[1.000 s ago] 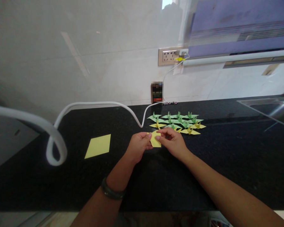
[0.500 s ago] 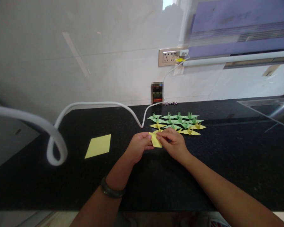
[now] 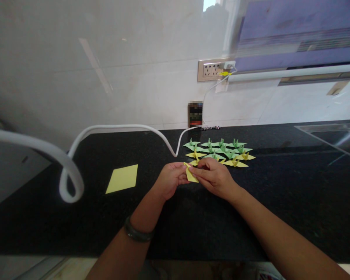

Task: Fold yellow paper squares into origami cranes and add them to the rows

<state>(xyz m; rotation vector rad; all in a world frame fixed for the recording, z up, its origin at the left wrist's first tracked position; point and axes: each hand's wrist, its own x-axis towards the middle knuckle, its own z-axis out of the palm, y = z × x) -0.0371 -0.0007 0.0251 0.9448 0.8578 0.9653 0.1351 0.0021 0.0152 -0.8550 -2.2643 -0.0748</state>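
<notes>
Between both hands, above the dark counter, is a small folded piece of yellow paper (image 3: 191, 175). My left hand (image 3: 171, 179) pinches its left side, with fingers partly behind it. My right hand (image 3: 215, 177) is closed on its right side, thumb and fingertips pressed near the upper edge. Just beyond the hands stand several folded paper cranes in rows: green cranes (image 3: 222, 149) at the back and yellow cranes (image 3: 236, 162) nearer, some partly hidden by my right hand. A flat yellow paper sheet (image 3: 122, 179) lies off to the left.
A thick white cable (image 3: 128, 126) loops over the black counter (image 3: 76, 229) at left. A phone-like device with a blurred screen (image 3: 195, 114) leans on the wall, wired to a wall socket (image 3: 211, 70). A sink (image 3: 338, 134) is set in at the far right.
The yellow paper between my hands has turned or folded over and shows a narrower face. My right fingers have shifted slightly left across it. The view has moved a little.
</notes>
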